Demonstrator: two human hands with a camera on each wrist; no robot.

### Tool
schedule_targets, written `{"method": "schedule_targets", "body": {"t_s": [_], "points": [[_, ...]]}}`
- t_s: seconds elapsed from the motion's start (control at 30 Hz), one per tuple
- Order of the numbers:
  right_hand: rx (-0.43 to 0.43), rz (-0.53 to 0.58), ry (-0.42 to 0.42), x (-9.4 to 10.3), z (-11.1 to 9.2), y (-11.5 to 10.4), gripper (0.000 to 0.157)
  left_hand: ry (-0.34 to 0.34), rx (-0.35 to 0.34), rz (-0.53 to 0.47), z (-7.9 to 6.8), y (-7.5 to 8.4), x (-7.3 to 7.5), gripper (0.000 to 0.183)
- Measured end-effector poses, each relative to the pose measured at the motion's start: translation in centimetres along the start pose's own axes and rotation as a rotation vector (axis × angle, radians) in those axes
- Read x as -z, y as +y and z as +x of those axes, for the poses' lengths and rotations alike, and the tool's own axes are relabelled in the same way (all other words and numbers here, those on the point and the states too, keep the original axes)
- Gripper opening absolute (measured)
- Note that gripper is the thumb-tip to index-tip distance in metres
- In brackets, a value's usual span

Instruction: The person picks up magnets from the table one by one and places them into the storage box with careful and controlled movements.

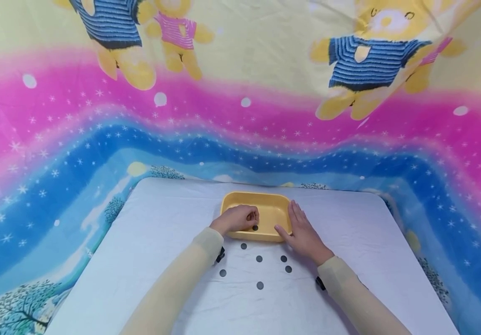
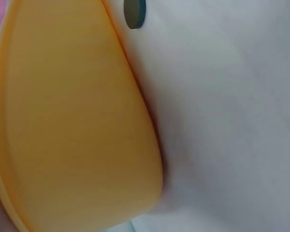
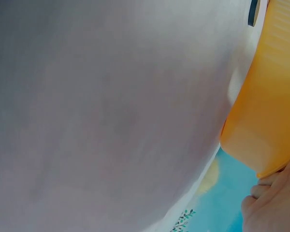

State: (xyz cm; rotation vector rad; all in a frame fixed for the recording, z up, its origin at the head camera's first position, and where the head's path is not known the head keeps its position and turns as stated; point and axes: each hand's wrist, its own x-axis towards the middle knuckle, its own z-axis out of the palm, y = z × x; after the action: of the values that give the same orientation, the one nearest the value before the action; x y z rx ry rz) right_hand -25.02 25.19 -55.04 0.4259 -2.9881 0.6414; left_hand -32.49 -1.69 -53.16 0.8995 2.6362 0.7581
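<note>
A yellow rectangular tray [image 1: 271, 235] stands near the far edge of the white-covered table. My left hand [image 1: 237, 218] reaches over its near left side, fingers curled inside it. At those fingertips it pinches a small dark round disc [image 1: 255, 228]. My right hand [image 1: 305, 236] lies against the tray's right end, its fingers straight along the rim and its thumb over the near right corner. Closer to me, several similar discs [image 1: 259, 258] lie scattered on the cloth. The left wrist view shows the tray's outer wall [image 2: 77, 121] and one disc [image 2: 135, 13], but not the left fingers.
The white cloth [image 1: 148, 232] covers the table on both sides of the tray. Just behind the far table edge hangs a printed curtain [image 1: 244, 139] with bears and snowflakes, which wraps round left and right.
</note>
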Motion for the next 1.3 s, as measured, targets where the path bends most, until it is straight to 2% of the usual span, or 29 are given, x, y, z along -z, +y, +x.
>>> {"method": "schedule_targets", "body": {"t_s": [0.27, 0.43, 0.87, 1.17, 1.3], "points": [[0.013, -0.004, 0.022, 0.0, 0.0, -0.2, 0.103, 0.043, -0.001, 0.041, -1.0, 1.0, 0.9, 0.008], [0.011, -0.004, 0.015, 0.0, 0.0, -0.2, 0.105, 0.066, -0.008, 0.067, -2.0, 1.0, 1.5, 0.007], [0.011, -0.001, 0.015, 0.0, 0.0, 0.0, 0.105, 0.157, -0.081, 0.096, -5.8, 0.7, 3.0, 0.007], [0.009, -0.002, 0.004, 0.2, 0.0, -0.2, 0.105, 0.206, -0.071, 0.109, -8.3, 0.2, 3.3, 0.007], [0.005, 0.000, 0.001, 0.1, 0.0, -0.1, 0.105, 0.203, -0.071, 0.110, -9.3, 0.1, 3.2, 0.007]]}}
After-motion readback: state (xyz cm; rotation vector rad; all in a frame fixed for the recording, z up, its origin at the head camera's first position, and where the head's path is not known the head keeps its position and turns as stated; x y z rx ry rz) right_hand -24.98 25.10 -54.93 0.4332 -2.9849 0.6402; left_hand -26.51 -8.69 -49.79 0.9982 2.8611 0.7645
